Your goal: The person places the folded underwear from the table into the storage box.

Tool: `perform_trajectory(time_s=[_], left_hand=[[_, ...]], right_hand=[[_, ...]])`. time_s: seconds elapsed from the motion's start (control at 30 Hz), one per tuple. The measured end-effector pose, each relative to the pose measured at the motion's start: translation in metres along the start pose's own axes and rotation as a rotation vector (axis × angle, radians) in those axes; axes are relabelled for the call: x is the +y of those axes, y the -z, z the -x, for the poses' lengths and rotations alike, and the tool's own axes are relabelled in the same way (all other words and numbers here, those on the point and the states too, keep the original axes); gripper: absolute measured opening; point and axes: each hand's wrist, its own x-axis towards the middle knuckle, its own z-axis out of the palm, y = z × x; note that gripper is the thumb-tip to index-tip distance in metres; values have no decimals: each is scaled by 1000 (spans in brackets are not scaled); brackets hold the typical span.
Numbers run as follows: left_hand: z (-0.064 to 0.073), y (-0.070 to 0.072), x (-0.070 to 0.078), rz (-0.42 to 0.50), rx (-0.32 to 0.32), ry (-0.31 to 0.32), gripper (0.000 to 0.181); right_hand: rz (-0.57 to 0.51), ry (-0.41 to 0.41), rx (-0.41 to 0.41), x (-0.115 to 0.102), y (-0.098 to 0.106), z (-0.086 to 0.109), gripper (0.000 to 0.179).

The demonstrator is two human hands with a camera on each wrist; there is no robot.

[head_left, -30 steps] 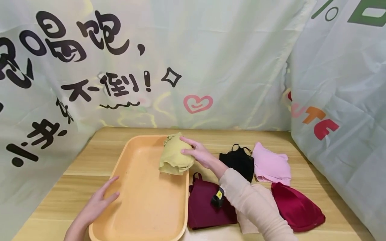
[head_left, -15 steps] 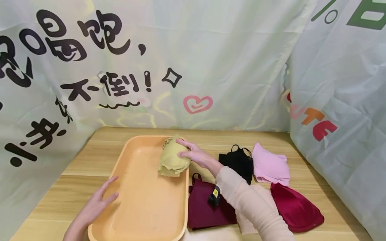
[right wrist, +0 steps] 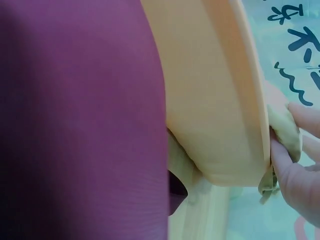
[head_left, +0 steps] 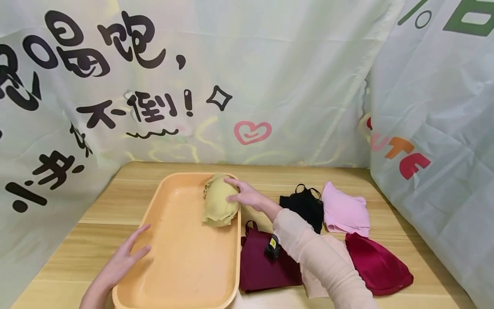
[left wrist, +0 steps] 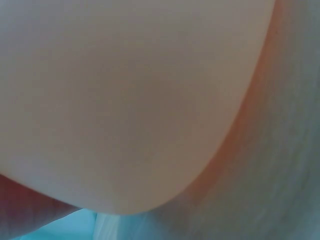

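A folded yellow bra [head_left: 221,201] lies in the far right corner of the orange plastic tray [head_left: 185,257]. My right hand [head_left: 248,195] holds its right side, thumb and fingers spread over the cloth. In the right wrist view, the bra's edge [right wrist: 287,127] shows between thumb and fingers, close to the tray rim [right wrist: 257,75]. My left hand [head_left: 121,262] rests at the tray's left rim, fingers extended and thumb apart. The tray wall [left wrist: 130,110] fills most of the left wrist view.
Right of the tray lie a folded burgundy garment [head_left: 262,270], a black strappy top [head_left: 302,208], a pink folded garment [head_left: 345,210], a red satin piece [head_left: 378,266] and a beige cloth [head_left: 314,283] partly under my right sleeve. Printed curtains [head_left: 308,86] stand around the wooden table [head_left: 96,231].
The yellow bra has shifted slightly left and settled flatter into the tray's far right corner. My right hand has moved slightly left with it. My left hand stays at the left rim.
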Motion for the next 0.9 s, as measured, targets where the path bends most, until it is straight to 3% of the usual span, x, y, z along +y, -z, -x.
perform_trajectory(time_s=[0.13, 0.3, 0.43, 0.67, 0.9], left_hand=[[0, -1, 0, 8, -4, -2, 59], [-1, -1, 1, 17, 0, -8, 59], [0, -1, 3, 17, 0, -3, 59], [0, 0, 4, 12, 3, 5, 60], [0, 0, 4, 9, 7, 8, 60]], right_hand=[[117, 26, 31, -1, -2, 1, 62], [385, 53, 90, -6, -6, 2, 62], [525, 41, 127, -9, -10, 3, 62], [605, -10, 137, -12, -12, 0, 64], [467, -14, 35, -9, -5, -2, 64]])
